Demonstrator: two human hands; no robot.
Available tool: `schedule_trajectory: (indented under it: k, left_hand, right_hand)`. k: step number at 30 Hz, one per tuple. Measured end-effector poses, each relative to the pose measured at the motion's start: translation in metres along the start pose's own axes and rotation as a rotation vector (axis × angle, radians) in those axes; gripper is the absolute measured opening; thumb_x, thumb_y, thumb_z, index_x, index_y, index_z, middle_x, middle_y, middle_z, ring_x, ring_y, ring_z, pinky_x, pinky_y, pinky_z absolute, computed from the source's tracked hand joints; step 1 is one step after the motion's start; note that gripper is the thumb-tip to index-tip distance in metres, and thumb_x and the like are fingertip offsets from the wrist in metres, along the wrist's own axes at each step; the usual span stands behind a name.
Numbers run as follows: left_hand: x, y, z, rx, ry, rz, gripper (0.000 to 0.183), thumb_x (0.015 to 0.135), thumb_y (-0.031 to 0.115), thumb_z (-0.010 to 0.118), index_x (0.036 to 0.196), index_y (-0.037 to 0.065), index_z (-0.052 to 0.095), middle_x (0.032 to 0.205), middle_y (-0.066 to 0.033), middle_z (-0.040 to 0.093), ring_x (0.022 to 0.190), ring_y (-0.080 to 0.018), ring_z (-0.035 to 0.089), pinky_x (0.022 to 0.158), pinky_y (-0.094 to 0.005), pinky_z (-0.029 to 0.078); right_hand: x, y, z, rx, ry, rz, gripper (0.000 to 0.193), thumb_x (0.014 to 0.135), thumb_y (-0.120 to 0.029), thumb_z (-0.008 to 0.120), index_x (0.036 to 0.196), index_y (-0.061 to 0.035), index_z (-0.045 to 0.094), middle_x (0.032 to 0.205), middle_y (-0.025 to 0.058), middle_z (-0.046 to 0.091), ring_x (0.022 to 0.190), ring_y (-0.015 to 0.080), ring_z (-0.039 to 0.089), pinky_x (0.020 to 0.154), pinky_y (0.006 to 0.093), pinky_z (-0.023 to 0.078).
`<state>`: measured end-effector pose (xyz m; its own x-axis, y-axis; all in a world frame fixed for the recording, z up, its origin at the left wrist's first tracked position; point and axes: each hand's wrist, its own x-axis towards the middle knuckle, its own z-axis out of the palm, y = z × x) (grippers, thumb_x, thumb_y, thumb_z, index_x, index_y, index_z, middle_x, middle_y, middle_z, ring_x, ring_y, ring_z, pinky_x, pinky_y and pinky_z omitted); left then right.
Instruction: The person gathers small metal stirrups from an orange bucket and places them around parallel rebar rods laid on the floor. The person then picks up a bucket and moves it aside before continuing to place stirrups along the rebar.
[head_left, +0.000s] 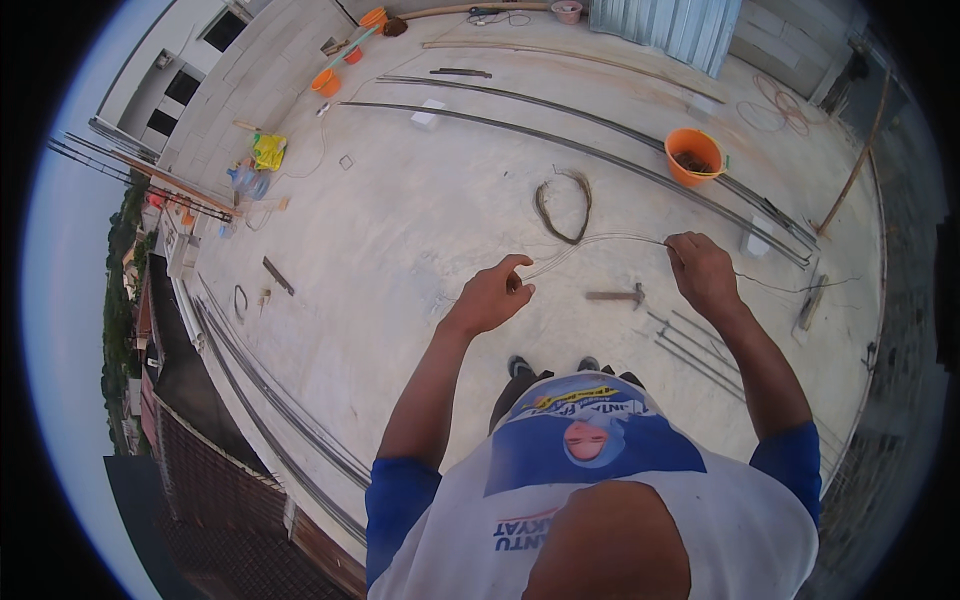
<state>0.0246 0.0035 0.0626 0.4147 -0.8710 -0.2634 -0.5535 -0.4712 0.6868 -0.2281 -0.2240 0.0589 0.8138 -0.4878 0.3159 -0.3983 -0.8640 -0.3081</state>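
My right hand (700,270) is closed around a bundle of thin wire (620,236). From that fist the wire bows leftward to my left hand (493,298), and loose ends trail off to the right. The left thumb and index finger stand apart in a curve, with the wire passing at the gap between them; whether they touch it is hard to tell. Just beyond, a dark coil of tie wire (541,208) lies on the concrete floor. A hammer (618,295) with a wooden handle rests on the floor between my hands.
Long steel bars (560,133) cross the floor ahead, with an orange bucket (692,157) standing at them. Short rods (697,355) lie right of my feet. More long bars (270,370) run along the left edge, where rooftops show below. A wooden piece (811,303) lies far right.
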Motion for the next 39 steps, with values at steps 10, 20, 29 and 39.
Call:
schedule_trajectory:
  k: [10,20,29,39]
  left_hand:
    - [0.047,0.048,0.048,-0.26,-0.186,-0.147,0.028,0.098,0.019,0.046,0.113,0.0,0.059,0.064,0.0014,0.046,0.055,-0.0068,0.04,0.052,-0.0253,0.038]
    - [0.108,0.026,0.082,0.204,-0.261,0.25,0.025,0.097,0.019,0.05,0.091,-0.001,0.064,0.061,-0.0017,0.047,0.059,-0.01,0.043,0.056,-0.0269,0.037]
    - [0.179,0.044,0.08,0.223,-0.371,0.665,0.021,0.096,0.016,0.053,0.092,-0.001,0.065,0.067,-0.0159,0.061,0.059,-0.0243,0.055,0.059,-0.0361,0.044]
    - [0.227,0.034,0.07,0.214,-0.527,1.04,0.02,0.097,0.017,0.05,0.096,0.002,0.063,0.082,-0.0209,0.066,0.076,-0.0402,0.063,0.066,-0.0467,0.048]
  right_hand:
    - [-0.021,0.006,0.01,0.087,-0.108,-0.158,0.007,0.088,-0.011,0.052,0.087,-0.0085,0.059,0.087,0.0107,0.059,0.087,0.0294,0.06,0.073,0.0425,0.05]
    - [-0.096,0.044,-0.011,0.087,-0.171,0.242,0.007,0.082,-0.011,0.056,0.082,-0.0054,0.061,0.076,0.011,0.061,0.078,0.032,0.064,0.066,0.0451,0.051]
    - [-0.111,-0.016,-0.008,0.181,-0.444,0.555,0.02,0.085,-0.014,0.059,0.095,-0.0001,0.069,0.091,0.0153,0.07,0.086,0.0263,0.066,0.074,0.0368,0.051]
    - [-0.078,-0.047,0.035,0.172,-0.649,0.794,0.021,0.081,-0.018,0.059,0.08,0.0015,0.068,0.08,0.0133,0.068,0.076,0.0271,0.064,0.068,0.0417,0.048]
